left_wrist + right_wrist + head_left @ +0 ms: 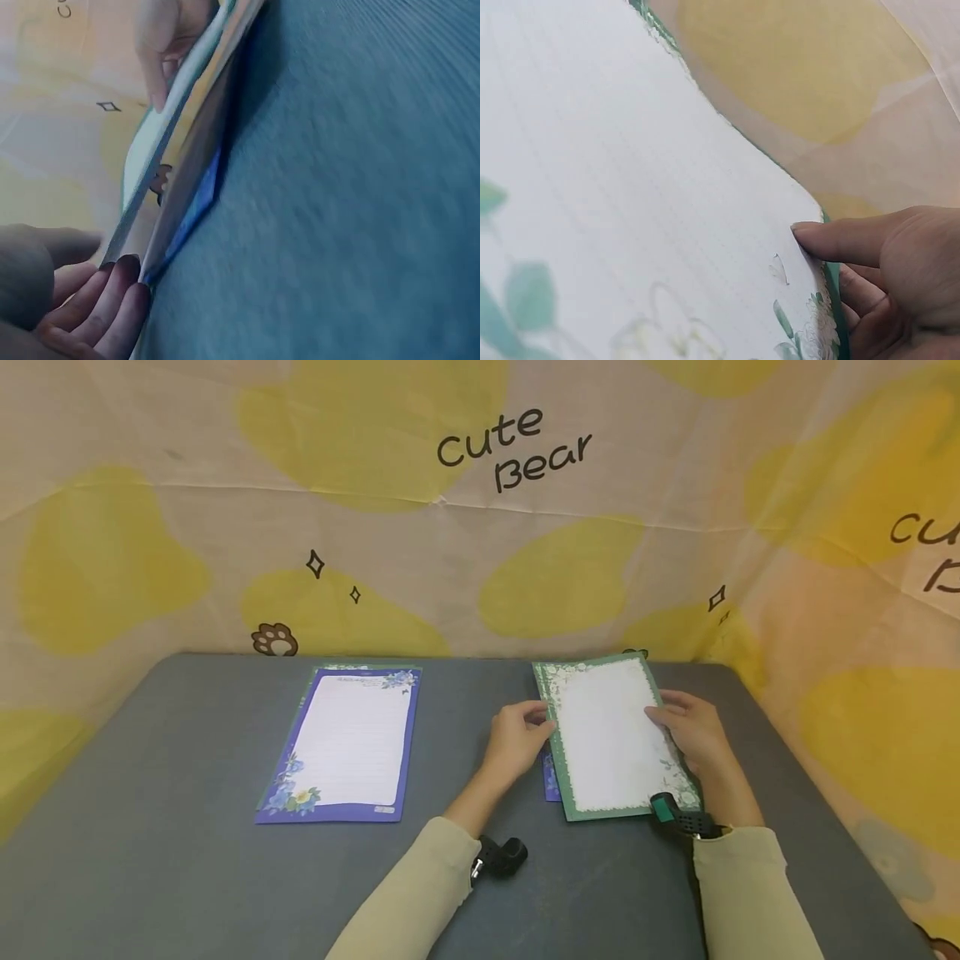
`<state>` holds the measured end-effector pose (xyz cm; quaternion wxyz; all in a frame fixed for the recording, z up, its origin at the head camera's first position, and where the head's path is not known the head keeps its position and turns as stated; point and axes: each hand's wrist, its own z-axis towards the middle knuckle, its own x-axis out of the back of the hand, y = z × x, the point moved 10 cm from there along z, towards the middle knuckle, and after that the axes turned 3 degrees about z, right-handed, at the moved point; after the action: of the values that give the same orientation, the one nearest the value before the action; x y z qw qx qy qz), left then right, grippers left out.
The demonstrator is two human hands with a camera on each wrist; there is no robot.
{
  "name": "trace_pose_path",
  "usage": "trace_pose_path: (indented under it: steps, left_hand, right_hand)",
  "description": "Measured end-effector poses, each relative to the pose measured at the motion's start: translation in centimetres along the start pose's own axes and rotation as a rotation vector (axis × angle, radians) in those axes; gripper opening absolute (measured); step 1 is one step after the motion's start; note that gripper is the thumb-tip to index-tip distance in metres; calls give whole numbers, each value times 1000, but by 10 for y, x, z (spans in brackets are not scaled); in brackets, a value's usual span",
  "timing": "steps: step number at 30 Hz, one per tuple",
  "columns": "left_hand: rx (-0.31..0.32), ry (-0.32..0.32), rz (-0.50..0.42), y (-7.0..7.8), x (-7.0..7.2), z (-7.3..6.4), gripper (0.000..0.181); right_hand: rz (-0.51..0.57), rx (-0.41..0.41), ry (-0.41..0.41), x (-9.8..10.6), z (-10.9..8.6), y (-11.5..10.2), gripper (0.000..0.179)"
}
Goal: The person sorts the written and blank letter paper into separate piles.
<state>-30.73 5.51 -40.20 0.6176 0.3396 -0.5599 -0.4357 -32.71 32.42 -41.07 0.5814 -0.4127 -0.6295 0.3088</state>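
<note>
Spanning both grips: green-bordered sheet (607, 735)

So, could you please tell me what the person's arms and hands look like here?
Both arms wear long, pale beige sleeves reaching the wrists. The left hand and right hand are bare. A small black device sits at the left wrist; a black one with a green part sits at the right.
</note>
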Motion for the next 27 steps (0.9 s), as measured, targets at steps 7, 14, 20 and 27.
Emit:
trace_pose_path:
  steps: [7,14,20,27]
  left_hand:
    - [40,14,10,-13,19,-2,39]
    - [80,-26,66,-27,45,-4,38]
    - [3,-65,366,-25,78,-22,38]
    - [-41,-170,763,-33,132,-63,64]
  right_hand:
    - [21,14,-46,-29,-2,-21,64]
    - [88,13,-232,-71,-8,-38,60]
    - [190,27,-281,-98,-11,-46,48]
    - [152,19,-265,-117,-13,-50,49]
